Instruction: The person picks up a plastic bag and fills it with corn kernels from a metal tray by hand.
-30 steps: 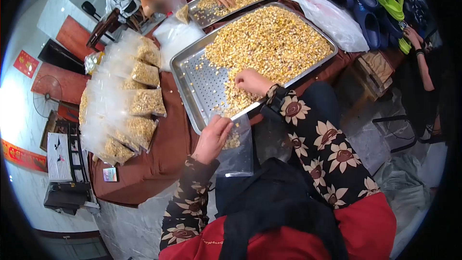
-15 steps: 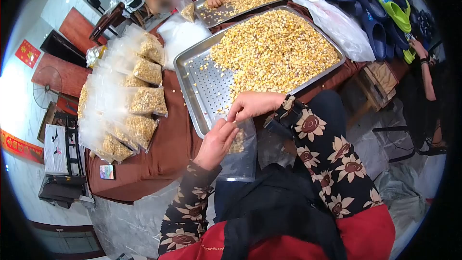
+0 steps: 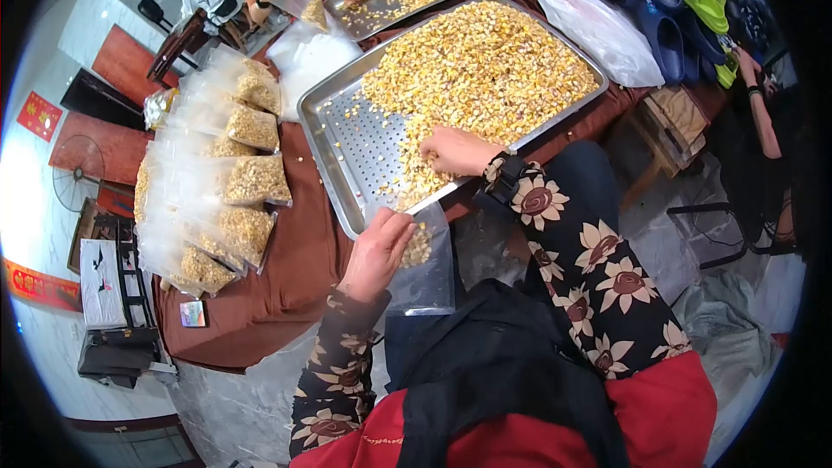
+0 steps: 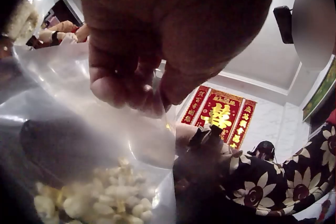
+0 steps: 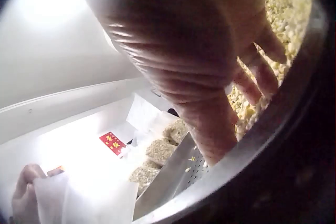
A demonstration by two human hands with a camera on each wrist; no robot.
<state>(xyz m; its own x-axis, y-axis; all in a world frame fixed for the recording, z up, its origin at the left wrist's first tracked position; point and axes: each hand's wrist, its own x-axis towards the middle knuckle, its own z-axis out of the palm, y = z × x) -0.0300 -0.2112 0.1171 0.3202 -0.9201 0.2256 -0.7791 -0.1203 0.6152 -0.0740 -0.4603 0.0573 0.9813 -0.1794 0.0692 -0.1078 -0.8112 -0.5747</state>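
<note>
Filled bags point(image 3: 257, 180): clear, packed with kernels, leaning together in rows on the brown cloth point(image 3: 299, 251).
Metal tray point(image 3: 355, 152): perforated floor partly bare at the left; the near rim stands just beside both hands and probably serves best as a sill for the mouth of a bag.
Left hand point(image 3: 373, 253): thumb and fingers pinch the upper edge of the clear bag point(image 3: 425, 282). A firm pinch, with the film drawn taut, should stop the mouth from folding in.
Clear bag: hangs at the near rim, with a small amount of pale kernels point(image 4: 113, 192) low inside. A mouth held wide and close to the rim would likely limit spillage.
Right hand point(image 3: 461, 152): fingers bent, somewhat spread, reaching down among the kernels at the near side of the tray; whether any are gathered in the palm cannot be told. Small, loosely cupped amounts would pass a narrow mouth more cleanly than heaped ones.
Kernel heap point(image 3: 485, 69): yellow, covering the middle and right of the tray.
White plastic bag point(image 3: 589, 22): lies beside the right edge of the tray.
</note>
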